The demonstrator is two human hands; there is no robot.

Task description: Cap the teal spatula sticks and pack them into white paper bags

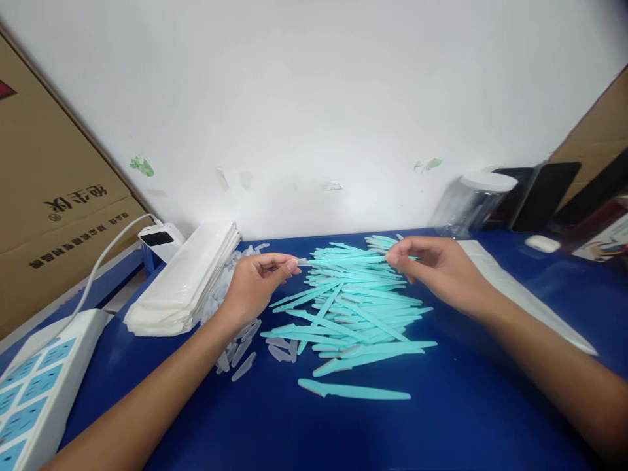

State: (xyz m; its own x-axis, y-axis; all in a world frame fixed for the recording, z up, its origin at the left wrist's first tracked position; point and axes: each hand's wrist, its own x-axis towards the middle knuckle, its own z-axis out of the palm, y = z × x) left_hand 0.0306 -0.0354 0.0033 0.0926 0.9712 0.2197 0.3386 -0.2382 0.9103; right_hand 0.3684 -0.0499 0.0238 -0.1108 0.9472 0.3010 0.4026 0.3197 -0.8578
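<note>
Turquoise eyebrow razors [363,314] lie in a loose heap on the blue tabletop. Above the far part of the heap, my right hand [426,265] pinches the handle end of one razor [360,260], its blade end pointing left. Between the thumb and fingers of my left hand [262,281] is a clear blade cap [304,261], which meets that razor's left end; how far it covers the blade I cannot tell. Many more clear caps [240,350] lie beneath and around my left hand. One razor [353,391] rests apart, nearest to me.
A stack of white plastic bags [184,278] stands left of the caps, near a white device [161,239] with a cable. A power strip [44,379] is at front left. At right are a flat white bag [524,294], a lidded jar [473,203] and a dark phone-like slab [544,196].
</note>
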